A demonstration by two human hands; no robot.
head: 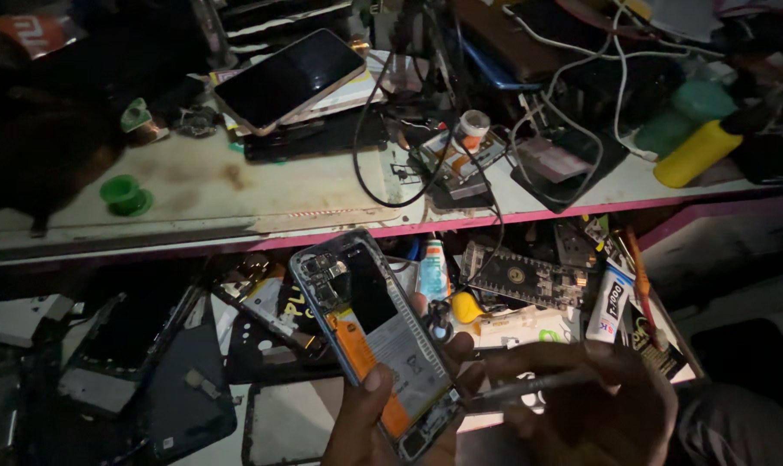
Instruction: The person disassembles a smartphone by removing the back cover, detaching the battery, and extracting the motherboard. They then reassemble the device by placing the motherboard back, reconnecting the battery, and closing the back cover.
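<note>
Dim throughout — lower half of view in deep shadow, detail hard to resolve. Left hand (370,423) cut off at bottom edge, clamped around opened phone (376,336): thumb across the orange strip at its lower part, fingertips showing past its right edge. Phone held above the cluttered drawer (530,302) of parts, back cover off, battery and board exposed. Long axis diagonal — camera end toward upper left, lower end toward bottom right, partly lost in shadow. Right hand (599,401) closed on slim metal tool (530,388), tip meeting the phone's lower right edge; exact contact point not discernible. On workbench (236,190) above: intact phone (288,78) face up, green spool (126,194), yellow bottle (698,154), tangled cables (581,86).
</note>
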